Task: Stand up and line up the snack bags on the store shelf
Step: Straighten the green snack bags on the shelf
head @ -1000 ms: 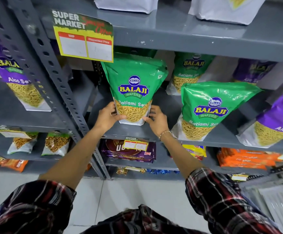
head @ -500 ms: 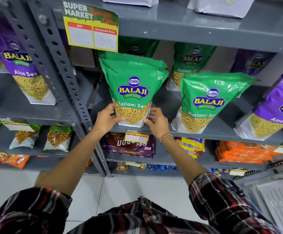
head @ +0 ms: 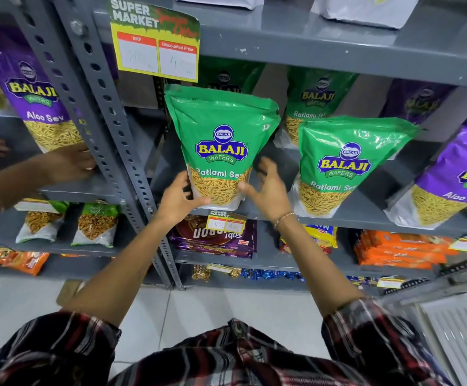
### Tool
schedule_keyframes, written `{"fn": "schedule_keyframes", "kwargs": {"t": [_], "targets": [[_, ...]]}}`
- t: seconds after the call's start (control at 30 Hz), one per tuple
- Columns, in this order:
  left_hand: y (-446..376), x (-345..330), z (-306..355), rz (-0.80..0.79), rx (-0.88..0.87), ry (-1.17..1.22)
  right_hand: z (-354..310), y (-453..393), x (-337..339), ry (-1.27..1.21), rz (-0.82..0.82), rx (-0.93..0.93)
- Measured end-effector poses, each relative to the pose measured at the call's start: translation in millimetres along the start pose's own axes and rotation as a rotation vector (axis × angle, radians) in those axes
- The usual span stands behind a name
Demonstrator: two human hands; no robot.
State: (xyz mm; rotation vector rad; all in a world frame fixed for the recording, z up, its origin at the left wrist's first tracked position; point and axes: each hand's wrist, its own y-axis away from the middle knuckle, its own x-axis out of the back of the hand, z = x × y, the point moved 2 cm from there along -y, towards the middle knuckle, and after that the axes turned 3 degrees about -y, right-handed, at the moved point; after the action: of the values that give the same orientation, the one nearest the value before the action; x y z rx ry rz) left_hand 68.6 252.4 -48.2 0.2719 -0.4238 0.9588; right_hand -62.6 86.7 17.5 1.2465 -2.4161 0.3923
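Pretty tight up there tbh. The front Ratlami Sev bag (head: 221, 146) nearly reaches the price sign (head: 155, 43) hanging off the upper shelf (head: 338, 51), so no room over the top. To its right there's a dark gap before the second Ratlami Sev bag (head: 346, 165), and the right hand (head: 268, 190) sits in it, fingers spread. On the left, the perforated upright post (head: 109, 129) boxes things in, with the left hand (head: 178, 200) squeezed between post and bag. More green bags stand behind.
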Motion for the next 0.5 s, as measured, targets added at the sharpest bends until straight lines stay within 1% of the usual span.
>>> {"fn": "schedule_keyframes", "kwargs": {"t": [0.07, 0.1, 0.13, 0.17, 0.23, 0.27, 0.33, 0.5], "targets": [[1.3, -5.6, -1.8, -0.015, 0.033, 0.023, -39.6, -1.6, 22.0, -0.110, 0.140, 0.143], [2.2, -10.4, -1.0, -0.011, 0.041, 0.032, -58.8, -3.6, 32.0, -0.095, 0.222, 0.218], [2.8, -15.2, -0.7, 0.004, 0.046, 0.031, -74.8, -6.9, 39.2, -0.005, 0.288, 0.279], [4.2, -19.7, 0.7, 0.026, 0.047, 0.020, -87.4, -11.0, 43.2, 0.136, 0.315, 0.319], [4.0, -23.4, 1.3, 0.080, 0.038, -0.009, -103.0, -20.4, 47.5, 0.430, 0.287, 0.339], [2.6, -22.8, 1.1, 0.095, 0.033, -0.021, -107.2, -26.1, 51.0, 0.521, 0.273, 0.334], [-1.0, -18.9, 0.5, 0.091, 0.029, -0.052, -116.3, -38.5, 60.4, 0.596, 0.265, 0.300], [-4.5, -19.9, 0.2, 0.074, 0.025, -0.109, -122.9, -49.9, 67.6, 0.685, 0.265, 0.201]]}}
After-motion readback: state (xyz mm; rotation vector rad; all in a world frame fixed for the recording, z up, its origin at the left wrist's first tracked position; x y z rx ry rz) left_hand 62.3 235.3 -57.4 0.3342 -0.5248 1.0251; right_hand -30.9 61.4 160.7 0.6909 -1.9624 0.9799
